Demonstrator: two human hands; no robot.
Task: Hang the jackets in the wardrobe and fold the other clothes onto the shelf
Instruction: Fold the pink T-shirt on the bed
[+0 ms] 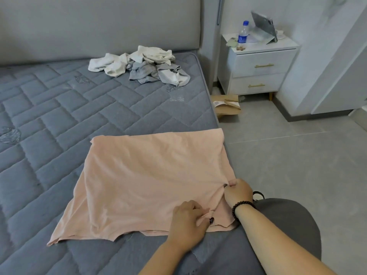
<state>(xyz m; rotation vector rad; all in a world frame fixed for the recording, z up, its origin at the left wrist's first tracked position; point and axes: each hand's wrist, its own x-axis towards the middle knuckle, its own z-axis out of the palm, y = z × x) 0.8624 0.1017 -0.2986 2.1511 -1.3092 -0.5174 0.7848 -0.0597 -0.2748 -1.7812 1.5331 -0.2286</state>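
A pale pink shirt lies spread flat on the grey quilted mattress, near the bed's right edge. My left hand pinches the shirt's fabric at its near right corner. Close beside it, my right hand, with a dark bead bracelet on the wrist, pinches the cloth at the shirt's right edge. A heap of white and grey clothes sits further back on the mattress by the headboard.
A white nightstand stands right of the bed, holding a water bottle and a propped tablet. A brown paper bag lies on the tiled floor beside it. A white cabinet rises at the far right.
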